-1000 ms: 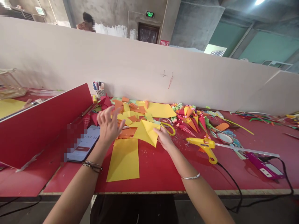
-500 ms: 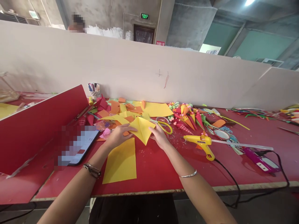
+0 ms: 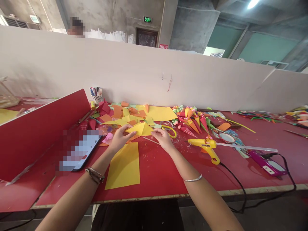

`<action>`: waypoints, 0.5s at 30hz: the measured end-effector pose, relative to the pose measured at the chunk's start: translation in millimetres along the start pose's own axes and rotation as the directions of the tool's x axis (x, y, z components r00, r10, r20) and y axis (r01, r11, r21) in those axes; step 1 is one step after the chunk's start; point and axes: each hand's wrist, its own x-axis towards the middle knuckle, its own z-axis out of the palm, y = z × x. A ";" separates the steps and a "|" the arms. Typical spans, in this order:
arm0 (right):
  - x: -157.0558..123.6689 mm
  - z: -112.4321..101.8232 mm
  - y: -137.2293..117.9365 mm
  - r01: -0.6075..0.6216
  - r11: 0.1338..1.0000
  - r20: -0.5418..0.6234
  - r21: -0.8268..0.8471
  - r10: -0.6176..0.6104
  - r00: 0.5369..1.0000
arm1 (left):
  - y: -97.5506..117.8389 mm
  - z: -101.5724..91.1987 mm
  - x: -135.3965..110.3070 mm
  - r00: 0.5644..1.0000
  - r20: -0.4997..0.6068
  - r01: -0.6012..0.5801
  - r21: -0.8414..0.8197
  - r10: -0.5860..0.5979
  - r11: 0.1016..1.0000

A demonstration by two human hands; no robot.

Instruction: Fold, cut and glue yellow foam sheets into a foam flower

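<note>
A small piece of creased yellow paper (image 3: 141, 129) is held up over the table between my two hands. My left hand (image 3: 121, 138) pinches its left corner between thumb and fingers. The right corner is in the closed fingers of my right hand (image 3: 163, 137). Below my left hand lies a flat yellow sheet (image 3: 125, 168). Yellow-handled scissors (image 3: 171, 131) lie just behind my right hand, their blades largely hidden. Orange, red and yellow paper scraps (image 3: 117, 112) are heaped behind the held paper.
A yellow glue gun (image 3: 204, 146) with a clear stick lies at right, its cord running to a purple power strip (image 3: 269, 163). Small paper cones (image 3: 192, 120) are piled behind it. A phone (image 3: 83, 152) and a red divider (image 3: 45, 134) are at left. A pen cup (image 3: 97, 94) stands at the back.
The yellow paper has tipped or folded from a wide diamond with a point toward me into a low triangle shape. My hands still hold both its sides.
</note>
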 end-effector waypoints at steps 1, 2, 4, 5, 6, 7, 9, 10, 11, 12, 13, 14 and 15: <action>-0.2 1.2 0.4 -0.018 0.999 -0.009 0.049 0.018 1.000 | -0.4 2.5 -0.9 1.000 0.005 0.022 -0.027 -0.022 0.999; -0.4 2.6 0.8 -0.035 0.993 -0.027 0.114 0.038 0.999 | -0.5 4.9 -1.7 0.999 0.004 0.037 -0.054 -0.037 0.998; -0.8 6.0 1.4 -0.057 0.959 -0.080 0.277 0.082 0.993 | 0.1 9.1 -2.8 0.998 -0.027 0.055 -0.112 -0.058 0.992; -0.9 7.8 1.7 -0.072 0.932 -0.092 0.357 0.112 0.989 | 0.6 10.9 -3.1 0.996 -0.056 0.060 -0.144 -0.069 0.988; -1.0 9.4 2.1 -0.094 0.903 -0.081 0.418 0.140 0.987 | 1.0 12.6 -3.4 0.993 -0.083 0.063 -0.179 -0.079 0.982; -1.2 10.8 2.5 -0.125 0.882 -0.047 0.455 0.163 0.985 | 1.3 14.2 -3.6 0.991 -0.101 0.066 -0.212 -0.089 0.975; -2.0 13.1 3.2 -0.187 0.868 0.039 0.461 0.190 0.981 | 1.0 17.1 -4.1 0.991 -0.092 0.072 -0.251 -0.098 0.965; -2.6 13.9 3.5 -0.208 0.872 0.068 0.443 0.199 0.978 | 0.2 18.4 -4.5 0.993 -0.069 0.074 -0.260 -0.095 0.963; -3.3 14.5 3.7 -0.219 0.878 0.079 0.425 0.205 0.976 | -0.8 19.5 -4.9 0.995 -0.044 0.076 -0.264 -0.091 0.961; -3.9 14.9 3.9 -0.220 0.883 0.075 0.415 0.208 0.975 | -2.0 20.4 -5.3 0.996 -0.022 0.077 -0.266 -0.086 0.961; -4.4 15.1 4.0 -0.219 0.884 0.067 0.413 0.210 0.975 | -3.2 21.0 -5.7 0.997 -0.010 0.076 -0.266 -0.082 0.961; -4.8 15.3 4.0 -0.216 0.882 0.058 0.420 0.211 0.976 | -4.1 21.4 -6.0 0.997 -0.007 0.074 -0.264 -0.078 0.962; -5.0 15.4 4.0 -0.212 0.876 0.052 0.433 0.210 0.976 | -4.7 21.7 -6.4 0.997 -0.012 0.071 -0.262 -0.077 0.962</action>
